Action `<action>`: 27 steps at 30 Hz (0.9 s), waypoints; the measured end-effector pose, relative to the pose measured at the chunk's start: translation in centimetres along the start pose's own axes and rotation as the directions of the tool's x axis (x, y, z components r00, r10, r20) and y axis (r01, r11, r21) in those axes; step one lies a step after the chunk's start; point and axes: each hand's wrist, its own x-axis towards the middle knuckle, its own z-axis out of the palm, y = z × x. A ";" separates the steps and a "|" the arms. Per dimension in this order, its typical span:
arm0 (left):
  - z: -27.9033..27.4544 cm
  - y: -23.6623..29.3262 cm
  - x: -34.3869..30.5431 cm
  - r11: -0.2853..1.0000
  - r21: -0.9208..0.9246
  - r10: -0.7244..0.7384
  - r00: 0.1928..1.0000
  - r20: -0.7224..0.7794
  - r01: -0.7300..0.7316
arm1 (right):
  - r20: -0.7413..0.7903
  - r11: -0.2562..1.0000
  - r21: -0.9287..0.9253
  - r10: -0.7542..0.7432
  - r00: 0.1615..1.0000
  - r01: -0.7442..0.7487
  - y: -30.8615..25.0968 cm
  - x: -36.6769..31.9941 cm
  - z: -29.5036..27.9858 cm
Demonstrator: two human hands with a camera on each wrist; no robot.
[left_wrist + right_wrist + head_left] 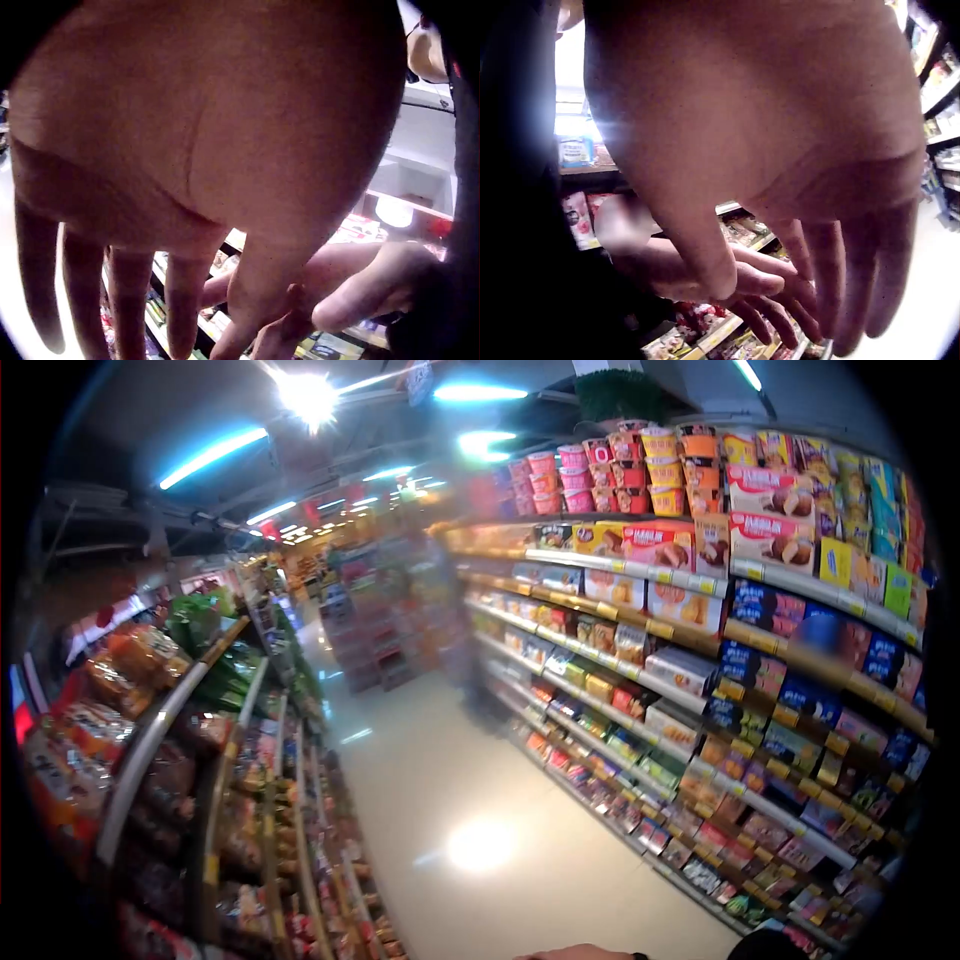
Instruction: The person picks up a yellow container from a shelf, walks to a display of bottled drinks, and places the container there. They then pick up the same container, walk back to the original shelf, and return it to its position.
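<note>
In the left wrist view my left hand (195,165) fills much of the picture, palm showing and fingers extended downward, holding nothing. Behind its thumb appears my right hand (360,285), overlapping it in this view. The right wrist view has my right hand (772,150) large in front, its fingers long and loose with nothing in them. Just beyond its thumb, the fingers of my left hand (754,285) are spread. Only a sliver of a hand (585,952) enters the head view at the bottom edge.
Packaged snacks fill the tall shelves (690,700) on the right, with stacked tubs (628,472) on top. A left rack (170,730) holds bagged goods. Between them runs a pale, shiny floor (420,780). Farther down the aisle is a blurred display of goods (385,610).
</note>
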 end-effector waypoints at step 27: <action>-49.0 -7.1 50.9 0.920 0.150 -0.371 0.928 0.037 0.362 | 0.074 0.928 -0.266 -0.252 0.965 0.262 14.7 67.2 -33.1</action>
